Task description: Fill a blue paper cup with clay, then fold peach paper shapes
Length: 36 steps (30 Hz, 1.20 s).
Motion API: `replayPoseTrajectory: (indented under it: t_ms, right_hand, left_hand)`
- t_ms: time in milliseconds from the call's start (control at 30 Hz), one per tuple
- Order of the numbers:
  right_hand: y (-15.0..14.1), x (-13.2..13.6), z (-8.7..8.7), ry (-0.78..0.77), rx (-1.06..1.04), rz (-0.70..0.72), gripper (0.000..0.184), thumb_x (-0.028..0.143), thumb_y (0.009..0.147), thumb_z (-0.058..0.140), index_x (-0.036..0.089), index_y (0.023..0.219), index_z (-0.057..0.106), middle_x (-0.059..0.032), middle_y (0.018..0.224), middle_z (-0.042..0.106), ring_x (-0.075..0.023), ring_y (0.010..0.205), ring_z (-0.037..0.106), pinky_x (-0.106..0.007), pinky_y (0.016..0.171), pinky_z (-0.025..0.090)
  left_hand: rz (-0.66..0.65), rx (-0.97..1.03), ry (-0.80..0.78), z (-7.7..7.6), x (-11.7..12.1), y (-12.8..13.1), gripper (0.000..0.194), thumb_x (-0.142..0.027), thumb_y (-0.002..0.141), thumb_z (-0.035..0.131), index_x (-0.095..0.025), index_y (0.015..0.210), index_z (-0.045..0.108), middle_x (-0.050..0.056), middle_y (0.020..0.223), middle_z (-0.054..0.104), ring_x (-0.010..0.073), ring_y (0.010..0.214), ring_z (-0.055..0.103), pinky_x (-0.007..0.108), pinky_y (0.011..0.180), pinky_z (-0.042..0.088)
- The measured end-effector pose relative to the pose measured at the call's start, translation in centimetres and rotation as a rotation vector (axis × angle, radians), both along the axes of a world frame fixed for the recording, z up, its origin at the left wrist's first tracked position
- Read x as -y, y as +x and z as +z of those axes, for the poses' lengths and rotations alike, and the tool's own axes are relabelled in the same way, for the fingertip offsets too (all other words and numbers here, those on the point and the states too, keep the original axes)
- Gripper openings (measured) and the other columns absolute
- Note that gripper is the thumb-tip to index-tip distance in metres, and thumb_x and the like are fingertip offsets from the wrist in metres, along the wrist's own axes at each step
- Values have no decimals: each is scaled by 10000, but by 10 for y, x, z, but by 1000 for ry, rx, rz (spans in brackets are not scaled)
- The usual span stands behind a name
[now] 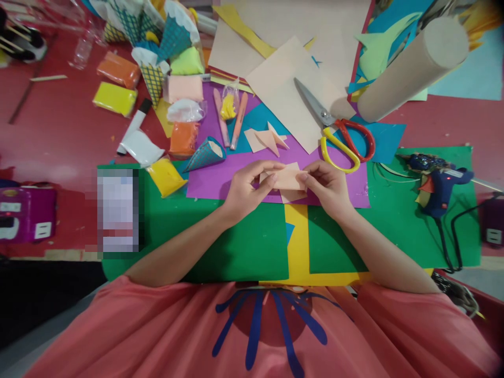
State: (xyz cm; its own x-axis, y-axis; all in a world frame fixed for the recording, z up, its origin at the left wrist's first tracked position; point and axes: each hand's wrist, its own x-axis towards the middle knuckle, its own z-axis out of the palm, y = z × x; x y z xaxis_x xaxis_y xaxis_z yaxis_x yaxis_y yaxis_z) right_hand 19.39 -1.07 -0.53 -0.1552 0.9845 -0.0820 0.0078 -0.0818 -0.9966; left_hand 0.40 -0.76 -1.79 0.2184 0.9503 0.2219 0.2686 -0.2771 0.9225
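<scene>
Though no writing is legible, both hands' grip (290, 177) pinches a peach paper piece (290, 178).

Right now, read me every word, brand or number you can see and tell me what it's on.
Nothing can be read for certain.
Blue glue gun: label too small.
Left purple box: white patches too blurred.
Right purple box: the same.
Screen: pixelated out.

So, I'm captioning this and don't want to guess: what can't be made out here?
All head view:
Left hand: some fingertips, behind peach paper.
Purple device: cut off by left edge.
Pale rectangle: pixelation hides its details.
Blue glue gun: label print too small.
</scene>
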Motion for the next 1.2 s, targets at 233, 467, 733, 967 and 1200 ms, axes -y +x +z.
replayPoseTrajectory:
  t_ms: [233,467,733,967,1200]
  right_hand:
    - [1,-1,-2,31,72,76,349,488,799,674,185,683,546,37,583,504,-72,522,443,-216,484,364]
    - [4,0,-3,29,165,165,298,437,834,635,171,717,565,18,629,523,-83,567,440,-225,507,335]
    - [3,2,-4,29,213,256,175,303,844,575,162,740,579,37,594,495,-72,528,389,-228,499,297]
    - [4,4,3,-9,180,373,176,301,821,590,164,714,559,39,596,486,-63,517,368,-223,483,288]
    - [2,5,6,-29,90,229,260,364,812,635,179,670,519,30,563,519,-70,498,422,-222,468,317]
  left_hand:
    - [-76,-35,-126,-1,-2,0,220,-307,889,586,-173,1020,701,57,1027,752,138,877,693,211,717,525]
    - [-161,-47,-156,3,-4,1,179,-253,870,573,-170,964,701,49,975,754,142,879,690,215,722,512]
    - [-234,-41,-205,3,1,1,253,-262,852,578,-168,1083,623,26,901,709,86,670,610,183,587,443]
    - [-253,102,-229,7,0,1,363,-255,816,639,-203,1147,498,-65,668,546,46,516,467,172,511,368]
    - [-226,296,-435,4,-4,3,426,-505,730,727,-191,956,547,-14,759,638,103,689,625,190,599,486]
